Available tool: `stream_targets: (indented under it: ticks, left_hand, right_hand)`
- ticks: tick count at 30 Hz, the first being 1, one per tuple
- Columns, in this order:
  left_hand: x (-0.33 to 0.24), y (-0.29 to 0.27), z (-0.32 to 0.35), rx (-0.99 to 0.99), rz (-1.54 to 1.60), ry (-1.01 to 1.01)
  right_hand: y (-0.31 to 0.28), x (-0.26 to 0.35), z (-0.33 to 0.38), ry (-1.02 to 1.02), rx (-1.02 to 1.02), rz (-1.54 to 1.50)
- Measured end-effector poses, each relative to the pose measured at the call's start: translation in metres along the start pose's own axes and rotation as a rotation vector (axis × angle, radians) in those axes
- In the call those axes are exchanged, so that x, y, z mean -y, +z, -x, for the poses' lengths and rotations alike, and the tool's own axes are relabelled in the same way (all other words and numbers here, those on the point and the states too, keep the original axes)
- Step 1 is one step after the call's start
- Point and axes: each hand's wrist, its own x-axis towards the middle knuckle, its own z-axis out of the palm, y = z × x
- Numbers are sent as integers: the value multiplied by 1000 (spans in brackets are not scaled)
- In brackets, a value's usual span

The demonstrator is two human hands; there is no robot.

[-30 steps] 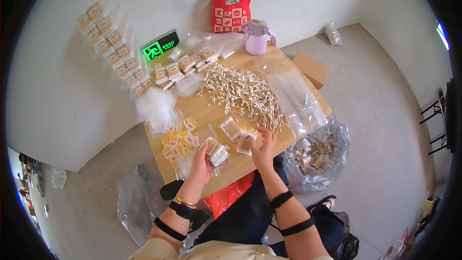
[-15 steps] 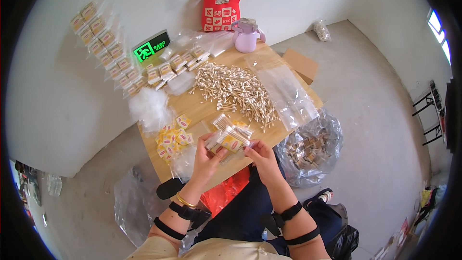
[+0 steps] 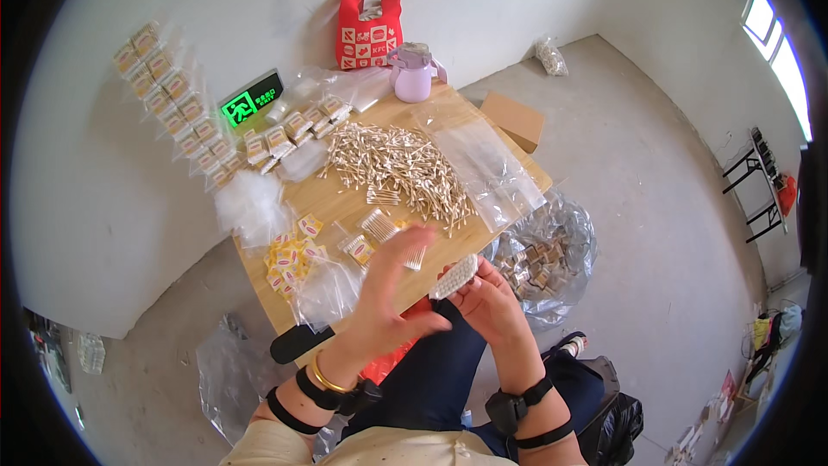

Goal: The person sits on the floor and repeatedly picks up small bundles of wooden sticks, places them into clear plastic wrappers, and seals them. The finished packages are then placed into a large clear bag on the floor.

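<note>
Your right hand [image 3: 495,304] grips a white-tipped cotton-swab bundle [image 3: 454,277] near the tan wooden table [image 3: 304,197], your spread left hand [image 3: 384,315] partly hides a swab row [image 3: 415,258], and print on yellow-and-white paper cards [image 3: 291,261] is illegible.

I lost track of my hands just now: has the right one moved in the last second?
Yes: against the table, your right hand, holding a swab pack, has moved right and closer to you, past the near edge.
</note>
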Motion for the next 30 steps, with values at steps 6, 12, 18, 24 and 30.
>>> stream_targets:
  ticks: [6,12,18,24,30]
  left_hand:
    - [-31,29,-5,-2,-266,137]
    - [-62,32,-3,24,-169,172]
    - [-79,45,4,-47,110,28]
    - [-34,46,18,-138,704,-417]
    - [-53,60,19,-95,-13,-86]
  right_hand:
    - [16,6,21,-52,94,75]
    - [28,19,40,-95,92,98]
    - [32,18,57,-200,-3,141]
    - [49,41,74,-318,-115,440]
    - [48,51,95,-416,-217,656]
